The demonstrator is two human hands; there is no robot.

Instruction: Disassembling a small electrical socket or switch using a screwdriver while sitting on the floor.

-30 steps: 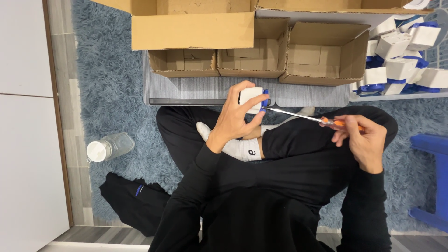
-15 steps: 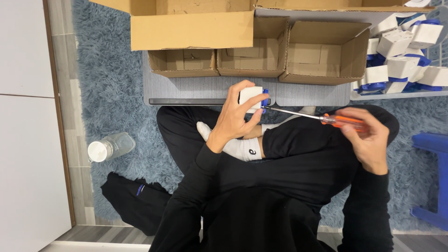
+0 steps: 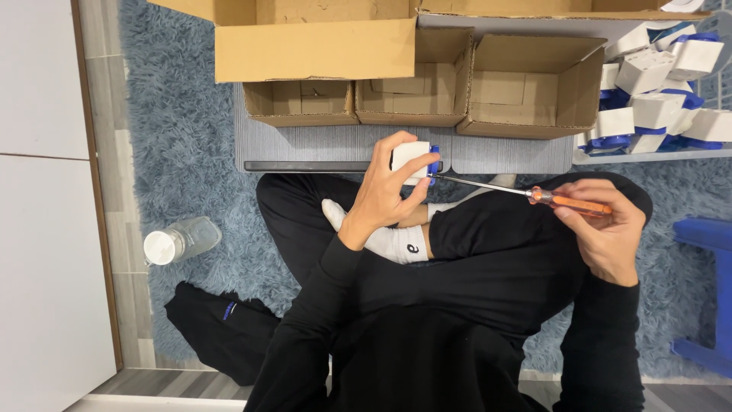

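Partly hidden by fingers (image 3: 396, 172) — white-and-blue part (image 3: 412, 152).

Small white block-shaped part (image 3: 409, 155) with a blue piece on its right side, held up above the lap in the left hand (image 3: 385, 194), fingers wrapped over its front. Screwdriver (image 3: 518, 191), orange handle and slim metal shaft, lies nearly level in the right hand (image 3: 606, 236); its tip meets the blue piece on the part.
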